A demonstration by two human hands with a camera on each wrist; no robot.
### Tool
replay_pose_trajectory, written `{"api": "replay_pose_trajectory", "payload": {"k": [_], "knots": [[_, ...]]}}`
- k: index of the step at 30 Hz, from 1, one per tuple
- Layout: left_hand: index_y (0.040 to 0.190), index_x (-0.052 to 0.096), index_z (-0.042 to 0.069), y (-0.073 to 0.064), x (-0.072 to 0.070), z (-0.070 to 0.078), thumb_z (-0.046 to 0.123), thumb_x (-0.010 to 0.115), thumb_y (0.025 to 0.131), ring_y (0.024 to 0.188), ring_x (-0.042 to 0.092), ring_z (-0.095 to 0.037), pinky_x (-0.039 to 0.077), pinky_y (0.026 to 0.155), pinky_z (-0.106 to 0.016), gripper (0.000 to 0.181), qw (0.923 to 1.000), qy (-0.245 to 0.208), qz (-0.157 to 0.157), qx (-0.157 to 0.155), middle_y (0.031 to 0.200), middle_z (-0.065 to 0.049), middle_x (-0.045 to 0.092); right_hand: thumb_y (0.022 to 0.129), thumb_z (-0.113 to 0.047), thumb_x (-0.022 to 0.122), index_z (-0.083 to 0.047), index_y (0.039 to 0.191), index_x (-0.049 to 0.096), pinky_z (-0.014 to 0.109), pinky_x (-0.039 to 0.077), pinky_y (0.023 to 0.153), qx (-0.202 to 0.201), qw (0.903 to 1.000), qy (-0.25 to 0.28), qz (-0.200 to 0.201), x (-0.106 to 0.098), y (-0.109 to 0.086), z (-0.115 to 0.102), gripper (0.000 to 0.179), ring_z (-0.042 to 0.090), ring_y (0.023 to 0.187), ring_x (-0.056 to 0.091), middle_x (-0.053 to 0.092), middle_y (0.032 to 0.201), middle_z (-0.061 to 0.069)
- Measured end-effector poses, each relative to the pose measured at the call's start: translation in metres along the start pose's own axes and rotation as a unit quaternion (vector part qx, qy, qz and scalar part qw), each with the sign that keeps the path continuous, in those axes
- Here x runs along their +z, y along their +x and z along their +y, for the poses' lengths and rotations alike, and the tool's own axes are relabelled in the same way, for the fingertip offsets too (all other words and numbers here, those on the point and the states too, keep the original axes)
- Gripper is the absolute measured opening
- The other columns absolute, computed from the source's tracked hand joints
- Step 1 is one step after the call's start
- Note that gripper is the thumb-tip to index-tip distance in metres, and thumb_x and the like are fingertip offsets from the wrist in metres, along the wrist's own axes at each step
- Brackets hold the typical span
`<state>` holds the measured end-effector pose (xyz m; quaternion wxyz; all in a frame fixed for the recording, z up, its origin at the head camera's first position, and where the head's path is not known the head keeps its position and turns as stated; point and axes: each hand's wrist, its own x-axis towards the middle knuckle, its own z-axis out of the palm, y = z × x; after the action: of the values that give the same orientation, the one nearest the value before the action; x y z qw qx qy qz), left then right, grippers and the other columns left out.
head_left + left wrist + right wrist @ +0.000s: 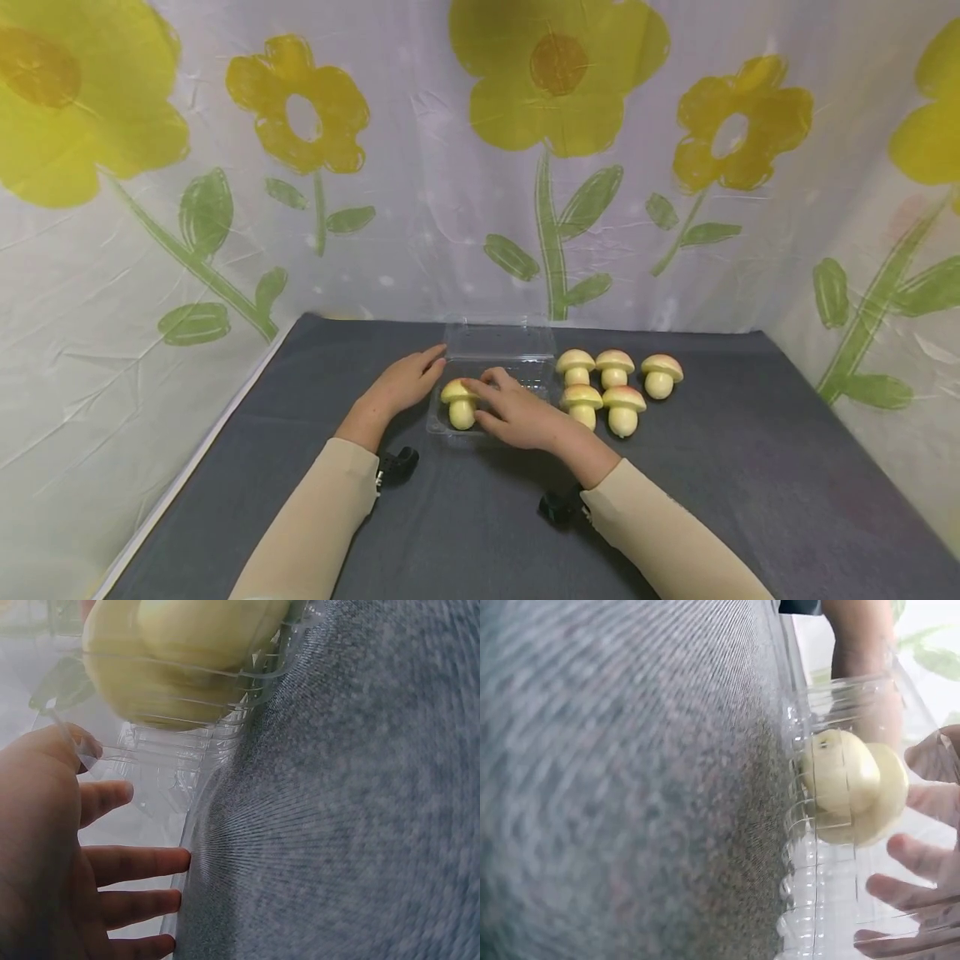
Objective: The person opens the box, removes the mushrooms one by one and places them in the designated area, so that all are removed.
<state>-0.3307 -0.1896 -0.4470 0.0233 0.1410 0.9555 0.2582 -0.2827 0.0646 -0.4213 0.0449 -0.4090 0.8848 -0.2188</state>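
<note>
A clear plastic clamshell box [498, 337] stands with its lid raised at the back. One toy mushroom [461, 406], pale yellow with a reddish-tinged cap, sits in the left part of its base. My left hand [405, 381] is at the box's left side, fingers extended; in the left wrist view its thumb [64, 746] lies by the box corner. Over the base, my right hand [521, 414] has its fingers spread beside the mushroom's cap. Through the clear wall, the right wrist view shows these fingers [911, 892] apart; whether one touches the mushroom, I cannot tell.
Several more mushrooms [615, 367] stand in a group right of the box, partly behind my right wrist. One mushroom [661, 375] is a little apart at the group's right. Dark grey cloth [480, 525] covers the table; a flowered curtain [420, 208] hangs behind.
</note>
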Motion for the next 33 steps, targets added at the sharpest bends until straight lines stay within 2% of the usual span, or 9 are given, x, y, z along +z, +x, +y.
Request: {"api": "replay_pose_trajectory", "payload": {"k": [5, 8, 11, 18, 23, 28, 30, 33], "knots": [[0.163, 0.032, 0.018, -0.001, 0.0, 0.001, 0.044, 0.036, 0.113, 0.144, 0.041, -0.041, 0.035, 0.115, -0.063, 0.057, 1.0, 0.002, 0.001, -0.001, 0.158, -0.018, 0.042, 0.108, -0.028, 0.058, -0.013, 0.147, 0.051, 0.041, 0.055, 0.092, 0.013, 0.9985, 0.05, 0.02, 0.0, 0.001, -0.002, 0.042, 0.025, 0.117, 0.06, 0.042, 0.152, 0.013], [0.163, 0.032, 0.017, -0.001, 0.0, 0.002, 0.043, 0.036, 0.113, 0.143, 0.042, -0.042, 0.035, 0.114, -0.063, 0.057, 1.0, 0.005, 0.002, -0.001, 0.157, -0.019, 0.043, 0.105, -0.025, 0.063, -0.015, 0.135, 0.057, 0.041, 0.055, 0.096, 0.026, 0.9964, 0.075, 0.03, 0.0, 0.003, -0.005, 0.032, 0.025, 0.123, 0.061, 0.055, 0.144, 0.008], [0.163, 0.032, 0.017, -0.001, -0.001, 0.002, 0.042, 0.036, 0.113, 0.143, 0.041, -0.042, 0.035, 0.115, -0.063, 0.057, 1.0, 0.006, 0.003, -0.001, 0.157, -0.019, 0.043, 0.103, -0.021, 0.068, -0.014, 0.13, 0.059, 0.037, 0.057, 0.093, 0.036, 0.9953, 0.08, 0.04, 0.0, 0.004, -0.007, 0.029, 0.022, 0.116, 0.064, 0.062, 0.131, 0.003], [0.163, 0.032, 0.017, 0.0, 0.0, 0.002, 0.042, 0.036, 0.113, 0.144, 0.039, -0.042, 0.033, 0.116, -0.062, 0.057, 1.0, 0.008, 0.001, -0.005, 0.158, -0.019, 0.042, 0.104, -0.016, 0.06, -0.008, 0.145, 0.058, 0.037, 0.056, 0.084, 0.03, 0.9972, 0.057, 0.036, -0.002, 0.0, -0.005, 0.041, 0.021, 0.105, 0.062, 0.059, 0.127, 0.007], [0.163, 0.033, 0.016, 0.0, 0.0, 0.003, 0.041, 0.038, 0.113, 0.144, 0.04, -0.042, 0.034, 0.116, -0.062, 0.056, 1.0, 0.007, 0.003, -0.002, 0.158, -0.018, 0.043, 0.106, -0.014, 0.055, -0.009, 0.142, 0.057, 0.038, 0.055, 0.086, 0.048, 0.9951, 0.083, 0.025, -0.003, -0.001, -0.001, 0.036, 0.017, 0.106, 0.064, 0.062, 0.132, 0.007], [0.163, 0.034, 0.017, 0.001, 0.001, 0.003, 0.041, 0.038, 0.113, 0.144, 0.04, -0.042, 0.034, 0.116, -0.062, 0.056, 0.9999, 0.012, 0.004, -0.002, 0.158, -0.019, 0.043, 0.107, -0.009, 0.049, -0.009, 0.145, 0.056, 0.035, 0.056, 0.075, 0.046, 0.9927, 0.109, 0.02, -0.005, -0.001, 0.002, 0.039, 0.013, 0.084, 0.068, 0.06, 0.139, 0.009], [0.163, 0.034, 0.017, 0.0, 0.001, 0.003, 0.042, 0.038, 0.112, 0.144, 0.04, -0.042, 0.033, 0.116, -0.063, 0.056, 0.9999, 0.012, 0.004, -0.004, 0.158, -0.019, 0.043, 0.106, -0.008, 0.049, -0.009, 0.148, 0.054, 0.034, 0.056, 0.071, 0.039, 0.9919, 0.12, 0.009, -0.006, -0.001, 0.003, 0.043, 0.015, 0.078, 0.069, 0.058, 0.143, 0.01], [0.163, 0.034, 0.017, 0.0, 0.0, 0.003, 0.042, 0.037, 0.112, 0.144, 0.039, -0.043, 0.033, 0.116, -0.063, 0.056, 0.9999, 0.013, 0.005, -0.003, 0.158, -0.019, 0.042, 0.107, -0.016, 0.056, -0.01, 0.151, 0.053, 0.033, 0.055, 0.073, 0.033, 0.991, 0.129, -0.013, -0.009, -0.003, 0.004, 0.045, 0.017, 0.082, 0.066, 0.055, 0.145, 0.01]]}}
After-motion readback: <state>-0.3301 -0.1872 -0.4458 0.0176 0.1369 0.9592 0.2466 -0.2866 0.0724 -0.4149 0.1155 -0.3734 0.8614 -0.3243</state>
